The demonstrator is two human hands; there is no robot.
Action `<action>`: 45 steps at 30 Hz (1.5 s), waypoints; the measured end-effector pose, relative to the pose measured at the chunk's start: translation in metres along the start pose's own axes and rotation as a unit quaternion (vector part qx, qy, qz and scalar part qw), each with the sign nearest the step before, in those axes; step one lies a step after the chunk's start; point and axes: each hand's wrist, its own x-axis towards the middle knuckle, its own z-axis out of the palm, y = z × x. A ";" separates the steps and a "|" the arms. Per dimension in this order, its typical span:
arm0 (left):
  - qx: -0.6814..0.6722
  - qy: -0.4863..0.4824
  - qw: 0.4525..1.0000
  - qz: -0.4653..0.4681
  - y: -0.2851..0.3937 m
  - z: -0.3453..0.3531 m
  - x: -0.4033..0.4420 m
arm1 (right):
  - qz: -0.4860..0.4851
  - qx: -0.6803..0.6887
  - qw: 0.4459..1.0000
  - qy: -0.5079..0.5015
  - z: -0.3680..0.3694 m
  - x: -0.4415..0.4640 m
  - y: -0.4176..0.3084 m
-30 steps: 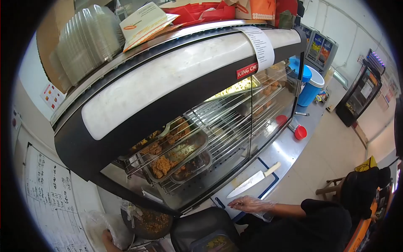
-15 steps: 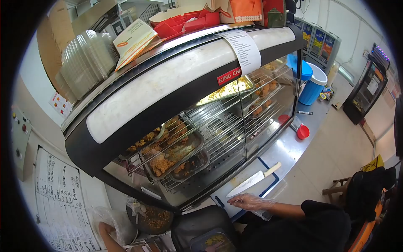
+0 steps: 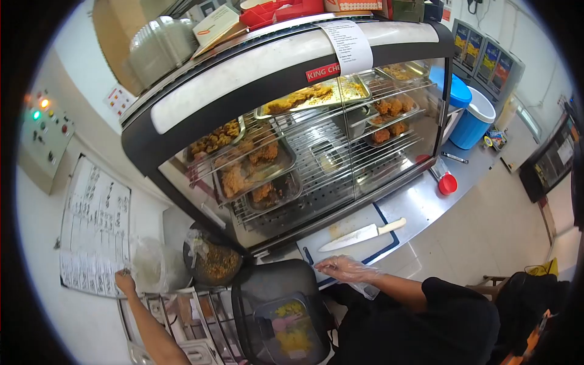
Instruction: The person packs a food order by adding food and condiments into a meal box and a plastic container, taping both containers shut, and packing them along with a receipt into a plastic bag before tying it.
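Observation:
My left hand, bare, is beside a clear plastic bag at the lower left, in front of the whiteboard. Its fingers are closed; what they hold, if anything, I cannot make out. My right hand wears a loose clear plastic glove. It hovers by the near edge of a white cutting board with a blue border, its fingers loosely bent and apart, holding nothing. A knife with a cream handle lies on the board, just beyond this hand.
A glass warming cabinet holds trays of fried chicken. Below it stand a dark pan of crumbs and a black container with a clear tub. A red cup and blue cooler are right.
My left hand has come out of the plastic bag to its left side. My right hand stays near the board, its fingers a little more bent. The view has shifted.

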 end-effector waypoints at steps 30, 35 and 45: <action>-0.041 0.690 0.690 0.214 0.247 -0.317 -0.162 | 0.006 0.046 0.999 -0.023 0.047 -0.053 0.003; 0.010 0.075 0.990 -0.116 0.181 -0.102 -0.115 | 0.028 0.091 0.995 0.031 0.019 -0.035 0.006; -0.414 -0.142 0.886 -0.153 0.173 -0.342 -0.401 | 0.002 0.017 0.994 -0.104 0.055 -0.006 0.000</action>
